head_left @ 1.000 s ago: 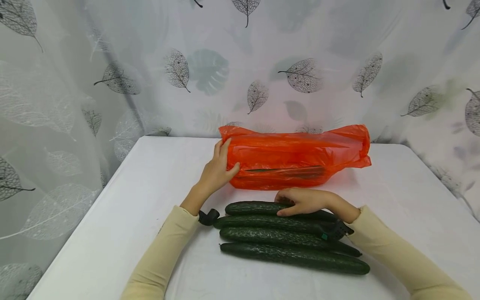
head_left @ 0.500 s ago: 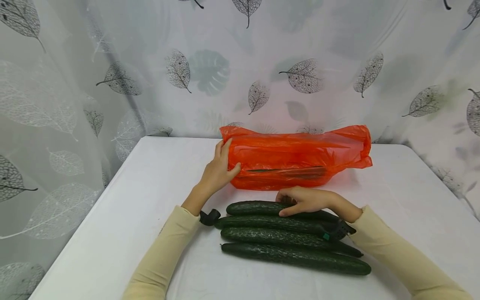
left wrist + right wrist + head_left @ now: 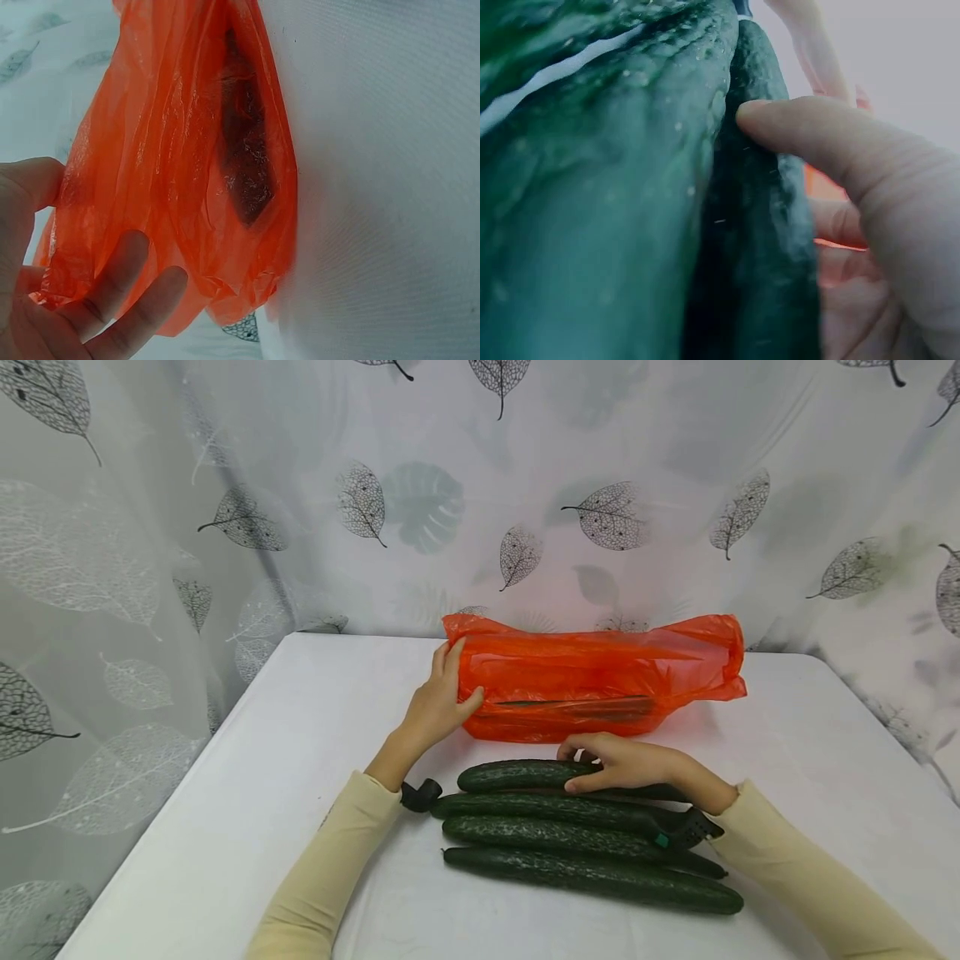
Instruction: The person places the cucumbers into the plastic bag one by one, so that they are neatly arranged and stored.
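A red plastic bag point(image 3: 555, 670) lies along the back of the table, with a dark elongated shape point(image 3: 244, 142) showing through it in the left wrist view. My left hand point(image 3: 435, 706) holds the bag's left end, thumb on one side and fingers spread over the film. Four-square in front lie several long dark green cucumbers, side by side. My right hand point(image 3: 628, 763) grips the farthest cucumber point(image 3: 510, 775) from above. In the right wrist view the thumb point(image 3: 802, 127) presses its near side, and the fingers reach round the far side.
Closer to me lie the other cucumbers, including a middle one point(image 3: 540, 835) and the nearest one point(image 3: 592, 881). They rest on a white-covered table point(image 3: 225, 827). A leaf-patterned curtain point(image 3: 450, 510) hangs behind and to the left. Black wrist cameras point(image 3: 422, 795) sit close to the cucumbers.
My right hand and the farthest cucumber have shifted slightly to the right. The left hand keeps its place on the bag, and the whole head view has drifted a little.
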The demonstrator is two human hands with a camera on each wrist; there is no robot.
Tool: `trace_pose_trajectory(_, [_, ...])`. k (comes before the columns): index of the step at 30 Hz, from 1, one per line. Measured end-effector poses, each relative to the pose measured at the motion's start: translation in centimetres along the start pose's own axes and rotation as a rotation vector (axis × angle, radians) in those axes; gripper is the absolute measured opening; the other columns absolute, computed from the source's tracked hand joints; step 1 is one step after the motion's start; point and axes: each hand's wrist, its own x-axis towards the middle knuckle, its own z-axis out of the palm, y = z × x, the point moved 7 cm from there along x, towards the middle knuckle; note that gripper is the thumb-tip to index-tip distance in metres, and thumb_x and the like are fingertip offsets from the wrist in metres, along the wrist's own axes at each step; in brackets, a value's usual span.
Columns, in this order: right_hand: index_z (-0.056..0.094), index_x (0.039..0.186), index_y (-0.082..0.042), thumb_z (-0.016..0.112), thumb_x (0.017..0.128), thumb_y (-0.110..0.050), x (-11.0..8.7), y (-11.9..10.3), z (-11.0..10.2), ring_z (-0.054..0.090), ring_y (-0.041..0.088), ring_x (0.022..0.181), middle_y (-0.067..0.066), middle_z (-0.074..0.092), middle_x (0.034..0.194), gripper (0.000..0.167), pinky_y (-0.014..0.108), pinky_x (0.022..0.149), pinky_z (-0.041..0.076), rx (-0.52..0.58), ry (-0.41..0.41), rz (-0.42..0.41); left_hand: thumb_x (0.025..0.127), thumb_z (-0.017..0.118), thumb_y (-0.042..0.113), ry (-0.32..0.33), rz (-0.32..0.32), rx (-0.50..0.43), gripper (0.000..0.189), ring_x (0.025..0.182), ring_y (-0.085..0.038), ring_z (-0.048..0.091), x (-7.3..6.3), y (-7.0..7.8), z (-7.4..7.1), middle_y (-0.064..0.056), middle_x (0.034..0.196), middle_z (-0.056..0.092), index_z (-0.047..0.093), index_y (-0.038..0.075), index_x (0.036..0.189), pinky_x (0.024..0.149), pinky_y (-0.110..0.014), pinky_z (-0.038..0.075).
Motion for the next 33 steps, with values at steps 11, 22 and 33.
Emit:
trace_pose_trajectory(11, [0.064, 0.109, -0.010, 0.073, 0.084, -0.024, -0.4, -0.8, -1.3, 0.058, 0.012, 0.089, -0.003, 0.065, 0.105, 0.030, 0.033, 0.080, 0.052, -0.060, 0.160, -0.107, 0.091, 0.061, 0.024, -0.010, -0.011, 0.018, 0.079, 0.050, -0.024, 0.047, 0.0, -0.2, 0.2, -0.019, 0.153, 0.022, 0.017, 0.005, 0.154, 0.049, -0.033, 0.045])
trace_pose_trajectory(22, [0.065, 0.108, -0.012, 0.076, 0.082, -0.026, -0.7, -0.9, -3.3, 0.056, 0.012, 0.086, -0.005, 0.065, 0.101, 0.032, 0.031, 0.077, 0.051, -0.065, 0.173, -0.096, 0.091, 0.060, 0.024, -0.012, -0.015, 0.008, 0.079, 0.052, -0.025, 0.048, 0.0, -0.3, -0.1, -0.018, 0.153, 0.021, 0.017, 0.004, 0.154, 0.052, -0.036, 0.047])
trace_pose_trajectory(33, [0.066, 0.106, -0.014, 0.079, 0.079, -0.022, -1.5, -0.7, -5.6, 0.055, 0.016, 0.086, -0.006, 0.064, 0.098, 0.031, 0.031, 0.075, 0.051, -0.045, 0.231, -0.042, 0.091, 0.061, 0.023, -0.003, 0.005, 0.010, 0.078, 0.055, -0.027, 0.052, 0.3, -0.2, -0.1, -0.019, 0.152, 0.022, 0.018, 0.002, 0.153, 0.057, -0.039, 0.052])
